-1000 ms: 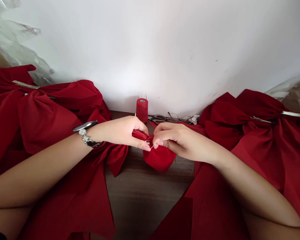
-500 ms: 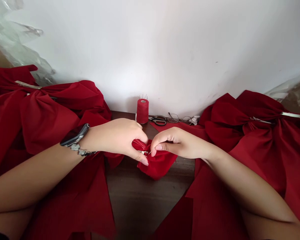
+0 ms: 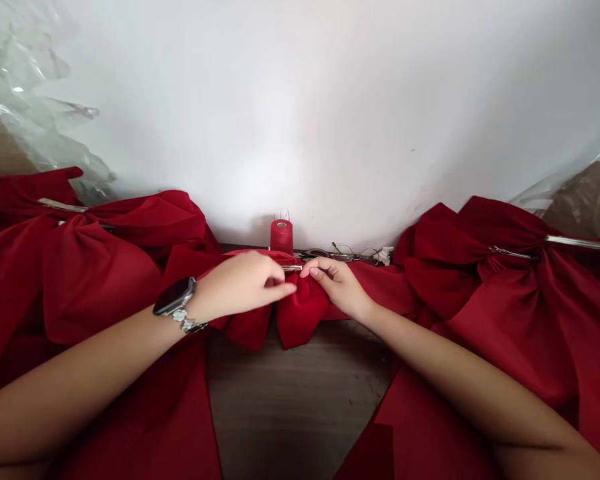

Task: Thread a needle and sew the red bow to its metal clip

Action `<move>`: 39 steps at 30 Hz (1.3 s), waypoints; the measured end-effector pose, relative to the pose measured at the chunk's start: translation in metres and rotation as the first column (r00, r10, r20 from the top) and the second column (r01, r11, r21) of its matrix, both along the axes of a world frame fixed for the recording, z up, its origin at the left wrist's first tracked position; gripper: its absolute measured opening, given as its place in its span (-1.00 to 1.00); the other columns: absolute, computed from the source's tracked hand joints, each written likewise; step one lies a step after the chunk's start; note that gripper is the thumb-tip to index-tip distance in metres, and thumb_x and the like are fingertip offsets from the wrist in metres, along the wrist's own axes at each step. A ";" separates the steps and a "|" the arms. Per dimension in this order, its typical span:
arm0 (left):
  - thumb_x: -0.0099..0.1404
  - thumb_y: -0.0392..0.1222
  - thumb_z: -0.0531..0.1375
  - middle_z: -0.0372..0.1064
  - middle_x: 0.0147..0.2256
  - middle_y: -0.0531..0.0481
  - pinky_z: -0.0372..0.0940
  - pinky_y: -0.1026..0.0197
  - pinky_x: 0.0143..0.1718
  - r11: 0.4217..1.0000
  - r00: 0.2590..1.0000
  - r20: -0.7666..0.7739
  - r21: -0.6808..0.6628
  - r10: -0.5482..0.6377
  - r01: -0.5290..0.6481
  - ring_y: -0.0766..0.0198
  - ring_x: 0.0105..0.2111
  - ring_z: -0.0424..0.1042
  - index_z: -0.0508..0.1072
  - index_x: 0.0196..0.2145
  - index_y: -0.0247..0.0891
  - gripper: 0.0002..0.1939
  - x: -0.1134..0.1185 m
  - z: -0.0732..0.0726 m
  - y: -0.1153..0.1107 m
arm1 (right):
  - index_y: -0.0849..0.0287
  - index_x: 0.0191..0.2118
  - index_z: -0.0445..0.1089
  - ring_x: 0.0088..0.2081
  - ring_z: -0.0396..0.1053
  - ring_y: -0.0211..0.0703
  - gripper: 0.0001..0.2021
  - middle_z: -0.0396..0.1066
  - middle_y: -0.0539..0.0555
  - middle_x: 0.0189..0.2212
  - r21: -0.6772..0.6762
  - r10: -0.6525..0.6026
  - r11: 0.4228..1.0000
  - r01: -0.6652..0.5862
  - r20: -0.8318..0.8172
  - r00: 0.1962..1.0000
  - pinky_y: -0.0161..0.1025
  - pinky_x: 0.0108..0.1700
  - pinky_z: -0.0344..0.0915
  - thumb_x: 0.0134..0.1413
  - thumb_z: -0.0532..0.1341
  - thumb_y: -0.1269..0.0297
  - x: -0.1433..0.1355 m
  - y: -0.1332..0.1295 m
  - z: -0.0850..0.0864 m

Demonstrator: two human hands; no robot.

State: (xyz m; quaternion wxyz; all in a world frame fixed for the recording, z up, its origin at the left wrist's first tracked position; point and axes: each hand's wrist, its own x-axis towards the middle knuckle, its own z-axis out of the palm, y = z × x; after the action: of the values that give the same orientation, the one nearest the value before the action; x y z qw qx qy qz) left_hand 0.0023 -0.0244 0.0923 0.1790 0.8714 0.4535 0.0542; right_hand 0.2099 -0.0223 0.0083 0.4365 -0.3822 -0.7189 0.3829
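Note:
Between my hands a small red fabric bow [image 3: 303, 310] hangs over the table, with a metal clip [image 3: 293, 268] across its gathered middle. My left hand [image 3: 253, 283] is at the bow's left side, thumb stretched out below the clip and curled fingers by the cloth; the fingertips are partly hidden. At the clip's right end, my right hand [image 3: 337, 283] has thumb and forefinger pinched together against the bow. Whether a needle or thread sits in that pinch is too small to tell. A spool of red thread [image 3: 281, 237] with pins on top stands just behind.
Large red bows with clips lie at the left [image 3: 100, 267] and right [image 3: 520, 300]. Glasses [image 3: 353, 253] and partly hidden scissors [image 3: 316, 254] lie by the white wall [image 3: 300, 120]. Clear plastic [image 3: 35, 120] fills the upper left. Dark wood table [image 3: 295, 393] shows in front.
Both hands and the small bow have moved farther back, nearer the spool. The left fingers have shifted on the bow, and more of its lower loops shows. The view has tilted upward slightly.

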 end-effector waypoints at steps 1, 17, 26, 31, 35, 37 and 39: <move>0.22 0.21 0.06 0.28 -0.68 0.12 -0.09 0.35 -0.55 0.992 0.999 -0.024 -0.119 -0.035 0.032 0.52 -0.68 0.11 0.41 -0.62 -0.29 -0.48 0.001 -0.003 0.000 | 0.40 -0.23 0.40 -0.21 0.29 -0.50 -0.49 0.33 0.10 -0.25 0.022 -0.040 0.999 0.040 -0.020 0.999 -0.59 -0.08 0.23 0.23 0.04 -0.07 -0.002 0.000 -0.008; 0.02 0.07 0.33 0.40 -0.17 -0.04 0.39 0.35 -0.18 0.975 0.758 0.618 -0.191 0.207 -0.111 0.40 -0.25 0.42 0.43 -0.26 -0.29 -0.57 0.003 -0.072 0.038 | 0.36 -0.25 0.41 -0.13 0.26 -0.49 -0.60 0.31 0.09 -0.24 0.144 -0.287 0.943 0.300 -0.104 0.952 -0.56 0.02 0.19 0.30 0.01 0.10 -0.006 -0.016 -0.030; 0.13 0.08 0.24 0.36 -0.35 0.08 0.22 0.45 -0.28 0.942 0.780 0.570 -0.329 0.258 -0.071 0.49 -0.33 0.30 0.40 -0.34 -0.30 -0.64 0.007 -0.082 0.025 | 0.41 -0.26 0.31 -0.27 0.23 -0.51 -0.46 0.29 0.10 -0.29 -0.092 -0.124 0.989 0.116 -0.086 0.989 -0.62 -0.17 0.18 0.24 0.01 -0.11 -0.001 -0.012 -0.031; 0.16 0.11 0.21 0.37 -0.31 0.08 0.19 0.43 -0.24 0.936 0.769 0.582 -0.348 0.266 -0.061 0.47 -0.31 0.29 0.42 -0.31 -0.29 -0.63 0.007 -0.082 0.021 | 0.42 -0.28 0.30 -0.26 0.22 -0.52 -0.43 0.28 0.10 -0.30 -0.061 -0.082 0.995 0.079 -0.041 0.996 -0.63 -0.15 0.17 0.24 0.00 -0.15 0.000 -0.009 -0.030; 0.15 0.03 0.23 0.26 -0.40 0.13 0.11 0.45 -0.31 0.954 0.768 0.575 -0.258 0.281 -0.156 0.53 -0.39 0.19 0.32 -0.39 -0.29 -0.69 0.003 -0.087 0.023 | 0.41 -0.27 0.31 -0.23 0.22 -0.51 -0.41 0.28 0.10 -0.28 -0.053 -0.052 0.997 0.050 -0.027 0.998 -0.62 -0.13 0.16 0.24 -0.02 -0.17 0.000 -0.009 -0.030; 0.13 -0.02 0.26 0.19 -0.44 0.15 0.09 0.46 -0.34 0.961 0.764 0.583 -0.169 0.276 -0.219 0.56 -0.43 0.12 0.27 -0.41 -0.29 -0.69 0.001 -0.087 0.022 | 0.41 -0.27 0.31 -0.23 0.23 -0.51 -0.41 0.28 0.10 -0.28 -0.040 -0.047 0.998 0.046 -0.029 0.998 -0.62 -0.12 0.16 0.25 -0.02 -0.16 0.001 -0.008 -0.030; 0.05 -0.03 0.33 0.18 -0.39 0.14 0.15 0.46 -0.33 0.973 0.694 0.697 -0.022 0.180 -0.230 0.57 -0.42 0.12 0.26 -0.33 -0.25 -0.63 0.001 -0.079 0.015 | 0.41 -0.28 0.32 -0.23 0.23 -0.51 -0.42 0.28 0.09 -0.29 -0.022 -0.057 0.998 0.056 -0.037 0.998 -0.62 -0.11 0.16 0.25 -0.01 -0.15 0.001 -0.007 -0.031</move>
State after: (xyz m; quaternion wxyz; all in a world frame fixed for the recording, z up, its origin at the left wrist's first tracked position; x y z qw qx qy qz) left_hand 0.0035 -0.0090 0.0135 0.2994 0.7365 0.4453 0.4119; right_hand 0.2107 -0.0296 -0.0231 0.4564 -0.3999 -0.6954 0.3850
